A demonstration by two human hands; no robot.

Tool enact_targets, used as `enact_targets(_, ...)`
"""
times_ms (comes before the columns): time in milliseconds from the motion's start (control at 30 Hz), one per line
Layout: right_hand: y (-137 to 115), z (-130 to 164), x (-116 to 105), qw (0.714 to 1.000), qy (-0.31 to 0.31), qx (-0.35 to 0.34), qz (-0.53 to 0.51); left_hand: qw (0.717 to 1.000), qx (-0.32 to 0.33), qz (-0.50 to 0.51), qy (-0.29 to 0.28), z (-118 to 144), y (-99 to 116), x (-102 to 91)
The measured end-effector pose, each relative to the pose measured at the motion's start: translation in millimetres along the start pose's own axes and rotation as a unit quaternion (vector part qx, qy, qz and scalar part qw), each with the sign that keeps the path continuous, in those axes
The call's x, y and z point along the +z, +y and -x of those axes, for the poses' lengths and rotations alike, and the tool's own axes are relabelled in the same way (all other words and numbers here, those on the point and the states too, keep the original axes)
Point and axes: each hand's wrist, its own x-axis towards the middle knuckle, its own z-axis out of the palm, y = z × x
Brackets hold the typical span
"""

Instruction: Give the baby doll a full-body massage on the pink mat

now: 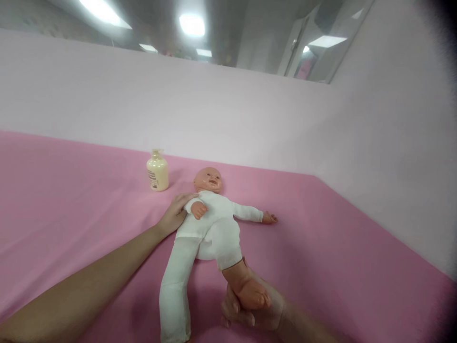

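Observation:
A baby doll [219, 207] in a white fabric suit lies on its back, head at the far end, one leg straight and the other bent up. My left hand [176, 212] rests against the doll's shoulder, its visible fingers stretched out towards the neck; the doll's small arm partly hides it. With my right hand [262, 305] I grip the bent leg around the bare ankle and foot [252, 291], my fingers curling underneath. One doll arm [248, 212] stretches out sideways on the pink cover.
A pale yellow pump bottle [157, 172] stands left of the doll's head. The pink cover [321, 247] spreads over the surface, meeting a white wall [200, 105] at the back and right. Above that is a reflective glass panel [228, 33].

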Motion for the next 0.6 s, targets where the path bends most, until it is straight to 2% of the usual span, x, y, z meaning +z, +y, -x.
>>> enact_targets(167,9,-4,-14,0.998,-0.029,0.053,0.012,0.996,-0.055,0.065,0.039,-3,6,0.6)
enact_targets(367,0,2,-9,0.997,-0.027,0.056,0.053,0.970,-0.176,0.141,0.091,-4,0,4.2)
enact_targets(600,-16,11,0,0.996,0.008,0.037,0.077,0.953,-0.195,0.185,0.141,-5,-14,6.6)
